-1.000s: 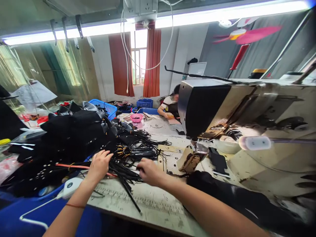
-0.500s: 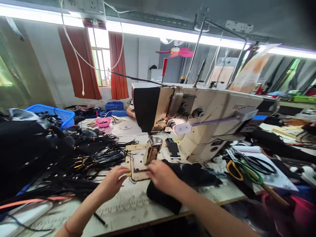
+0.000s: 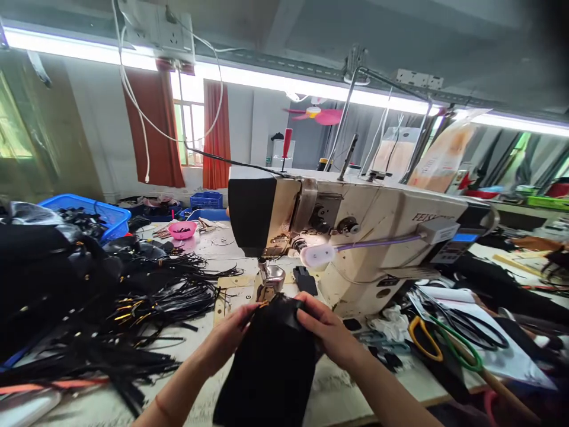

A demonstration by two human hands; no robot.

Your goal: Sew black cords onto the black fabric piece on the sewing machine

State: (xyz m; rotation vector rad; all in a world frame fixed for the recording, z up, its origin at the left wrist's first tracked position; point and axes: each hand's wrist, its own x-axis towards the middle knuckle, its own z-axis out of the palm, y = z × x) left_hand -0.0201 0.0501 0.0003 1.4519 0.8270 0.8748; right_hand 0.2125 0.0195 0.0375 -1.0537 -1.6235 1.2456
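Note:
A black fabric piece [image 3: 267,367] is lifted in front of me, just before the presser foot [image 3: 269,277] of a cream sewing machine [image 3: 355,237]. My left hand [image 3: 229,335] pinches its upper left edge, fingers closed on the cloth. My right hand [image 3: 326,329] grips the upper right edge, fingers curled over it. The top of the fabric sits close to the needle area. A heap of black zipper strips [image 3: 155,302] lies on the table to the left of my left hand.
Black bags [image 3: 40,267] and a blue basket [image 3: 95,210] crowd the left side. Scissors with yellow and green handles [image 3: 440,338] lie at the right among papers. A pink bowl [image 3: 182,230] stands further back. A white lamp head [image 3: 316,256] juts from the machine.
The view swung right from the zipper pile to the machine. My hands left the strips, and both now hold up the black fabric that lay on the table before.

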